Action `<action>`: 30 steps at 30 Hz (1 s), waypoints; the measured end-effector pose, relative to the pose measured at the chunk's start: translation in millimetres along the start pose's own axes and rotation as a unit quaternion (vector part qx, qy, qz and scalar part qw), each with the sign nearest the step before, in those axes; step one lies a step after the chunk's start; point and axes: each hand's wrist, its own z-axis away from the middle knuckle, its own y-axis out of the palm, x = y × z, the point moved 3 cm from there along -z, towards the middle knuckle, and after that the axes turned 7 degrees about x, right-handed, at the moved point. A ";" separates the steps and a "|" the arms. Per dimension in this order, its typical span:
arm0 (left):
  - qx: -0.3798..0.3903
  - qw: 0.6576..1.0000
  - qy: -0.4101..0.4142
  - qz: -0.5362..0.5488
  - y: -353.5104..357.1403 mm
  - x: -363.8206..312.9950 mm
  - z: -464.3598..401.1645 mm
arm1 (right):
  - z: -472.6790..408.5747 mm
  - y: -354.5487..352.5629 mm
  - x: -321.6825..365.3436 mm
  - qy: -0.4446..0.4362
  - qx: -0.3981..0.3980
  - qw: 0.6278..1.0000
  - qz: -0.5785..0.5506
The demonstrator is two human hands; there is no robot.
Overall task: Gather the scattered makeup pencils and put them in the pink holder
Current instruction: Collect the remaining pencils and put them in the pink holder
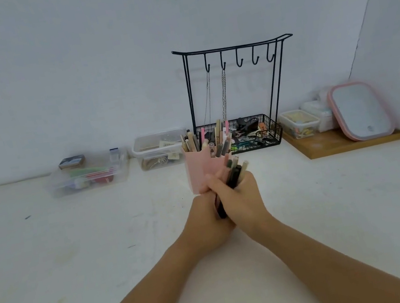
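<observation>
The pink holder (198,169) stands upright on the white table, with several makeup pencils (206,138) sticking out of its top. Just in front of it and to its right, both hands are clasped around a bundle of makeup pencils (235,172) whose tips point up and away. My right hand (238,197) wraps the bundle from the right and on top. My left hand (205,219) grips its lower end from the left, partly hidden under the right hand. The bundle's dark lower ends show between the two hands.
Along the wall stand a clear box (89,174) with colourful items, a second clear tub (159,150), a black wire hook stand (237,97) with chains and a basket, and a wooden board (337,142) carrying small containers and a pink-rimmed mirror (360,111).
</observation>
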 end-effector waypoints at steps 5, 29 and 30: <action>-0.133 0.985 0.094 0.050 -17.7 7.2 3.9 | -11.2 -41.8 21.5 -0.049 -0.063 0.993 -0.089; -0.113 0.980 0.069 -0.148 -25.3 35.1 -9.1 | -68.8 -10.3 31.3 -0.034 -0.071 0.978 -0.193; -0.112 0.980 0.069 -0.147 -25.4 35.7 -9.5 | -71.2 -7.4 27.5 -0.032 -0.078 0.979 -0.188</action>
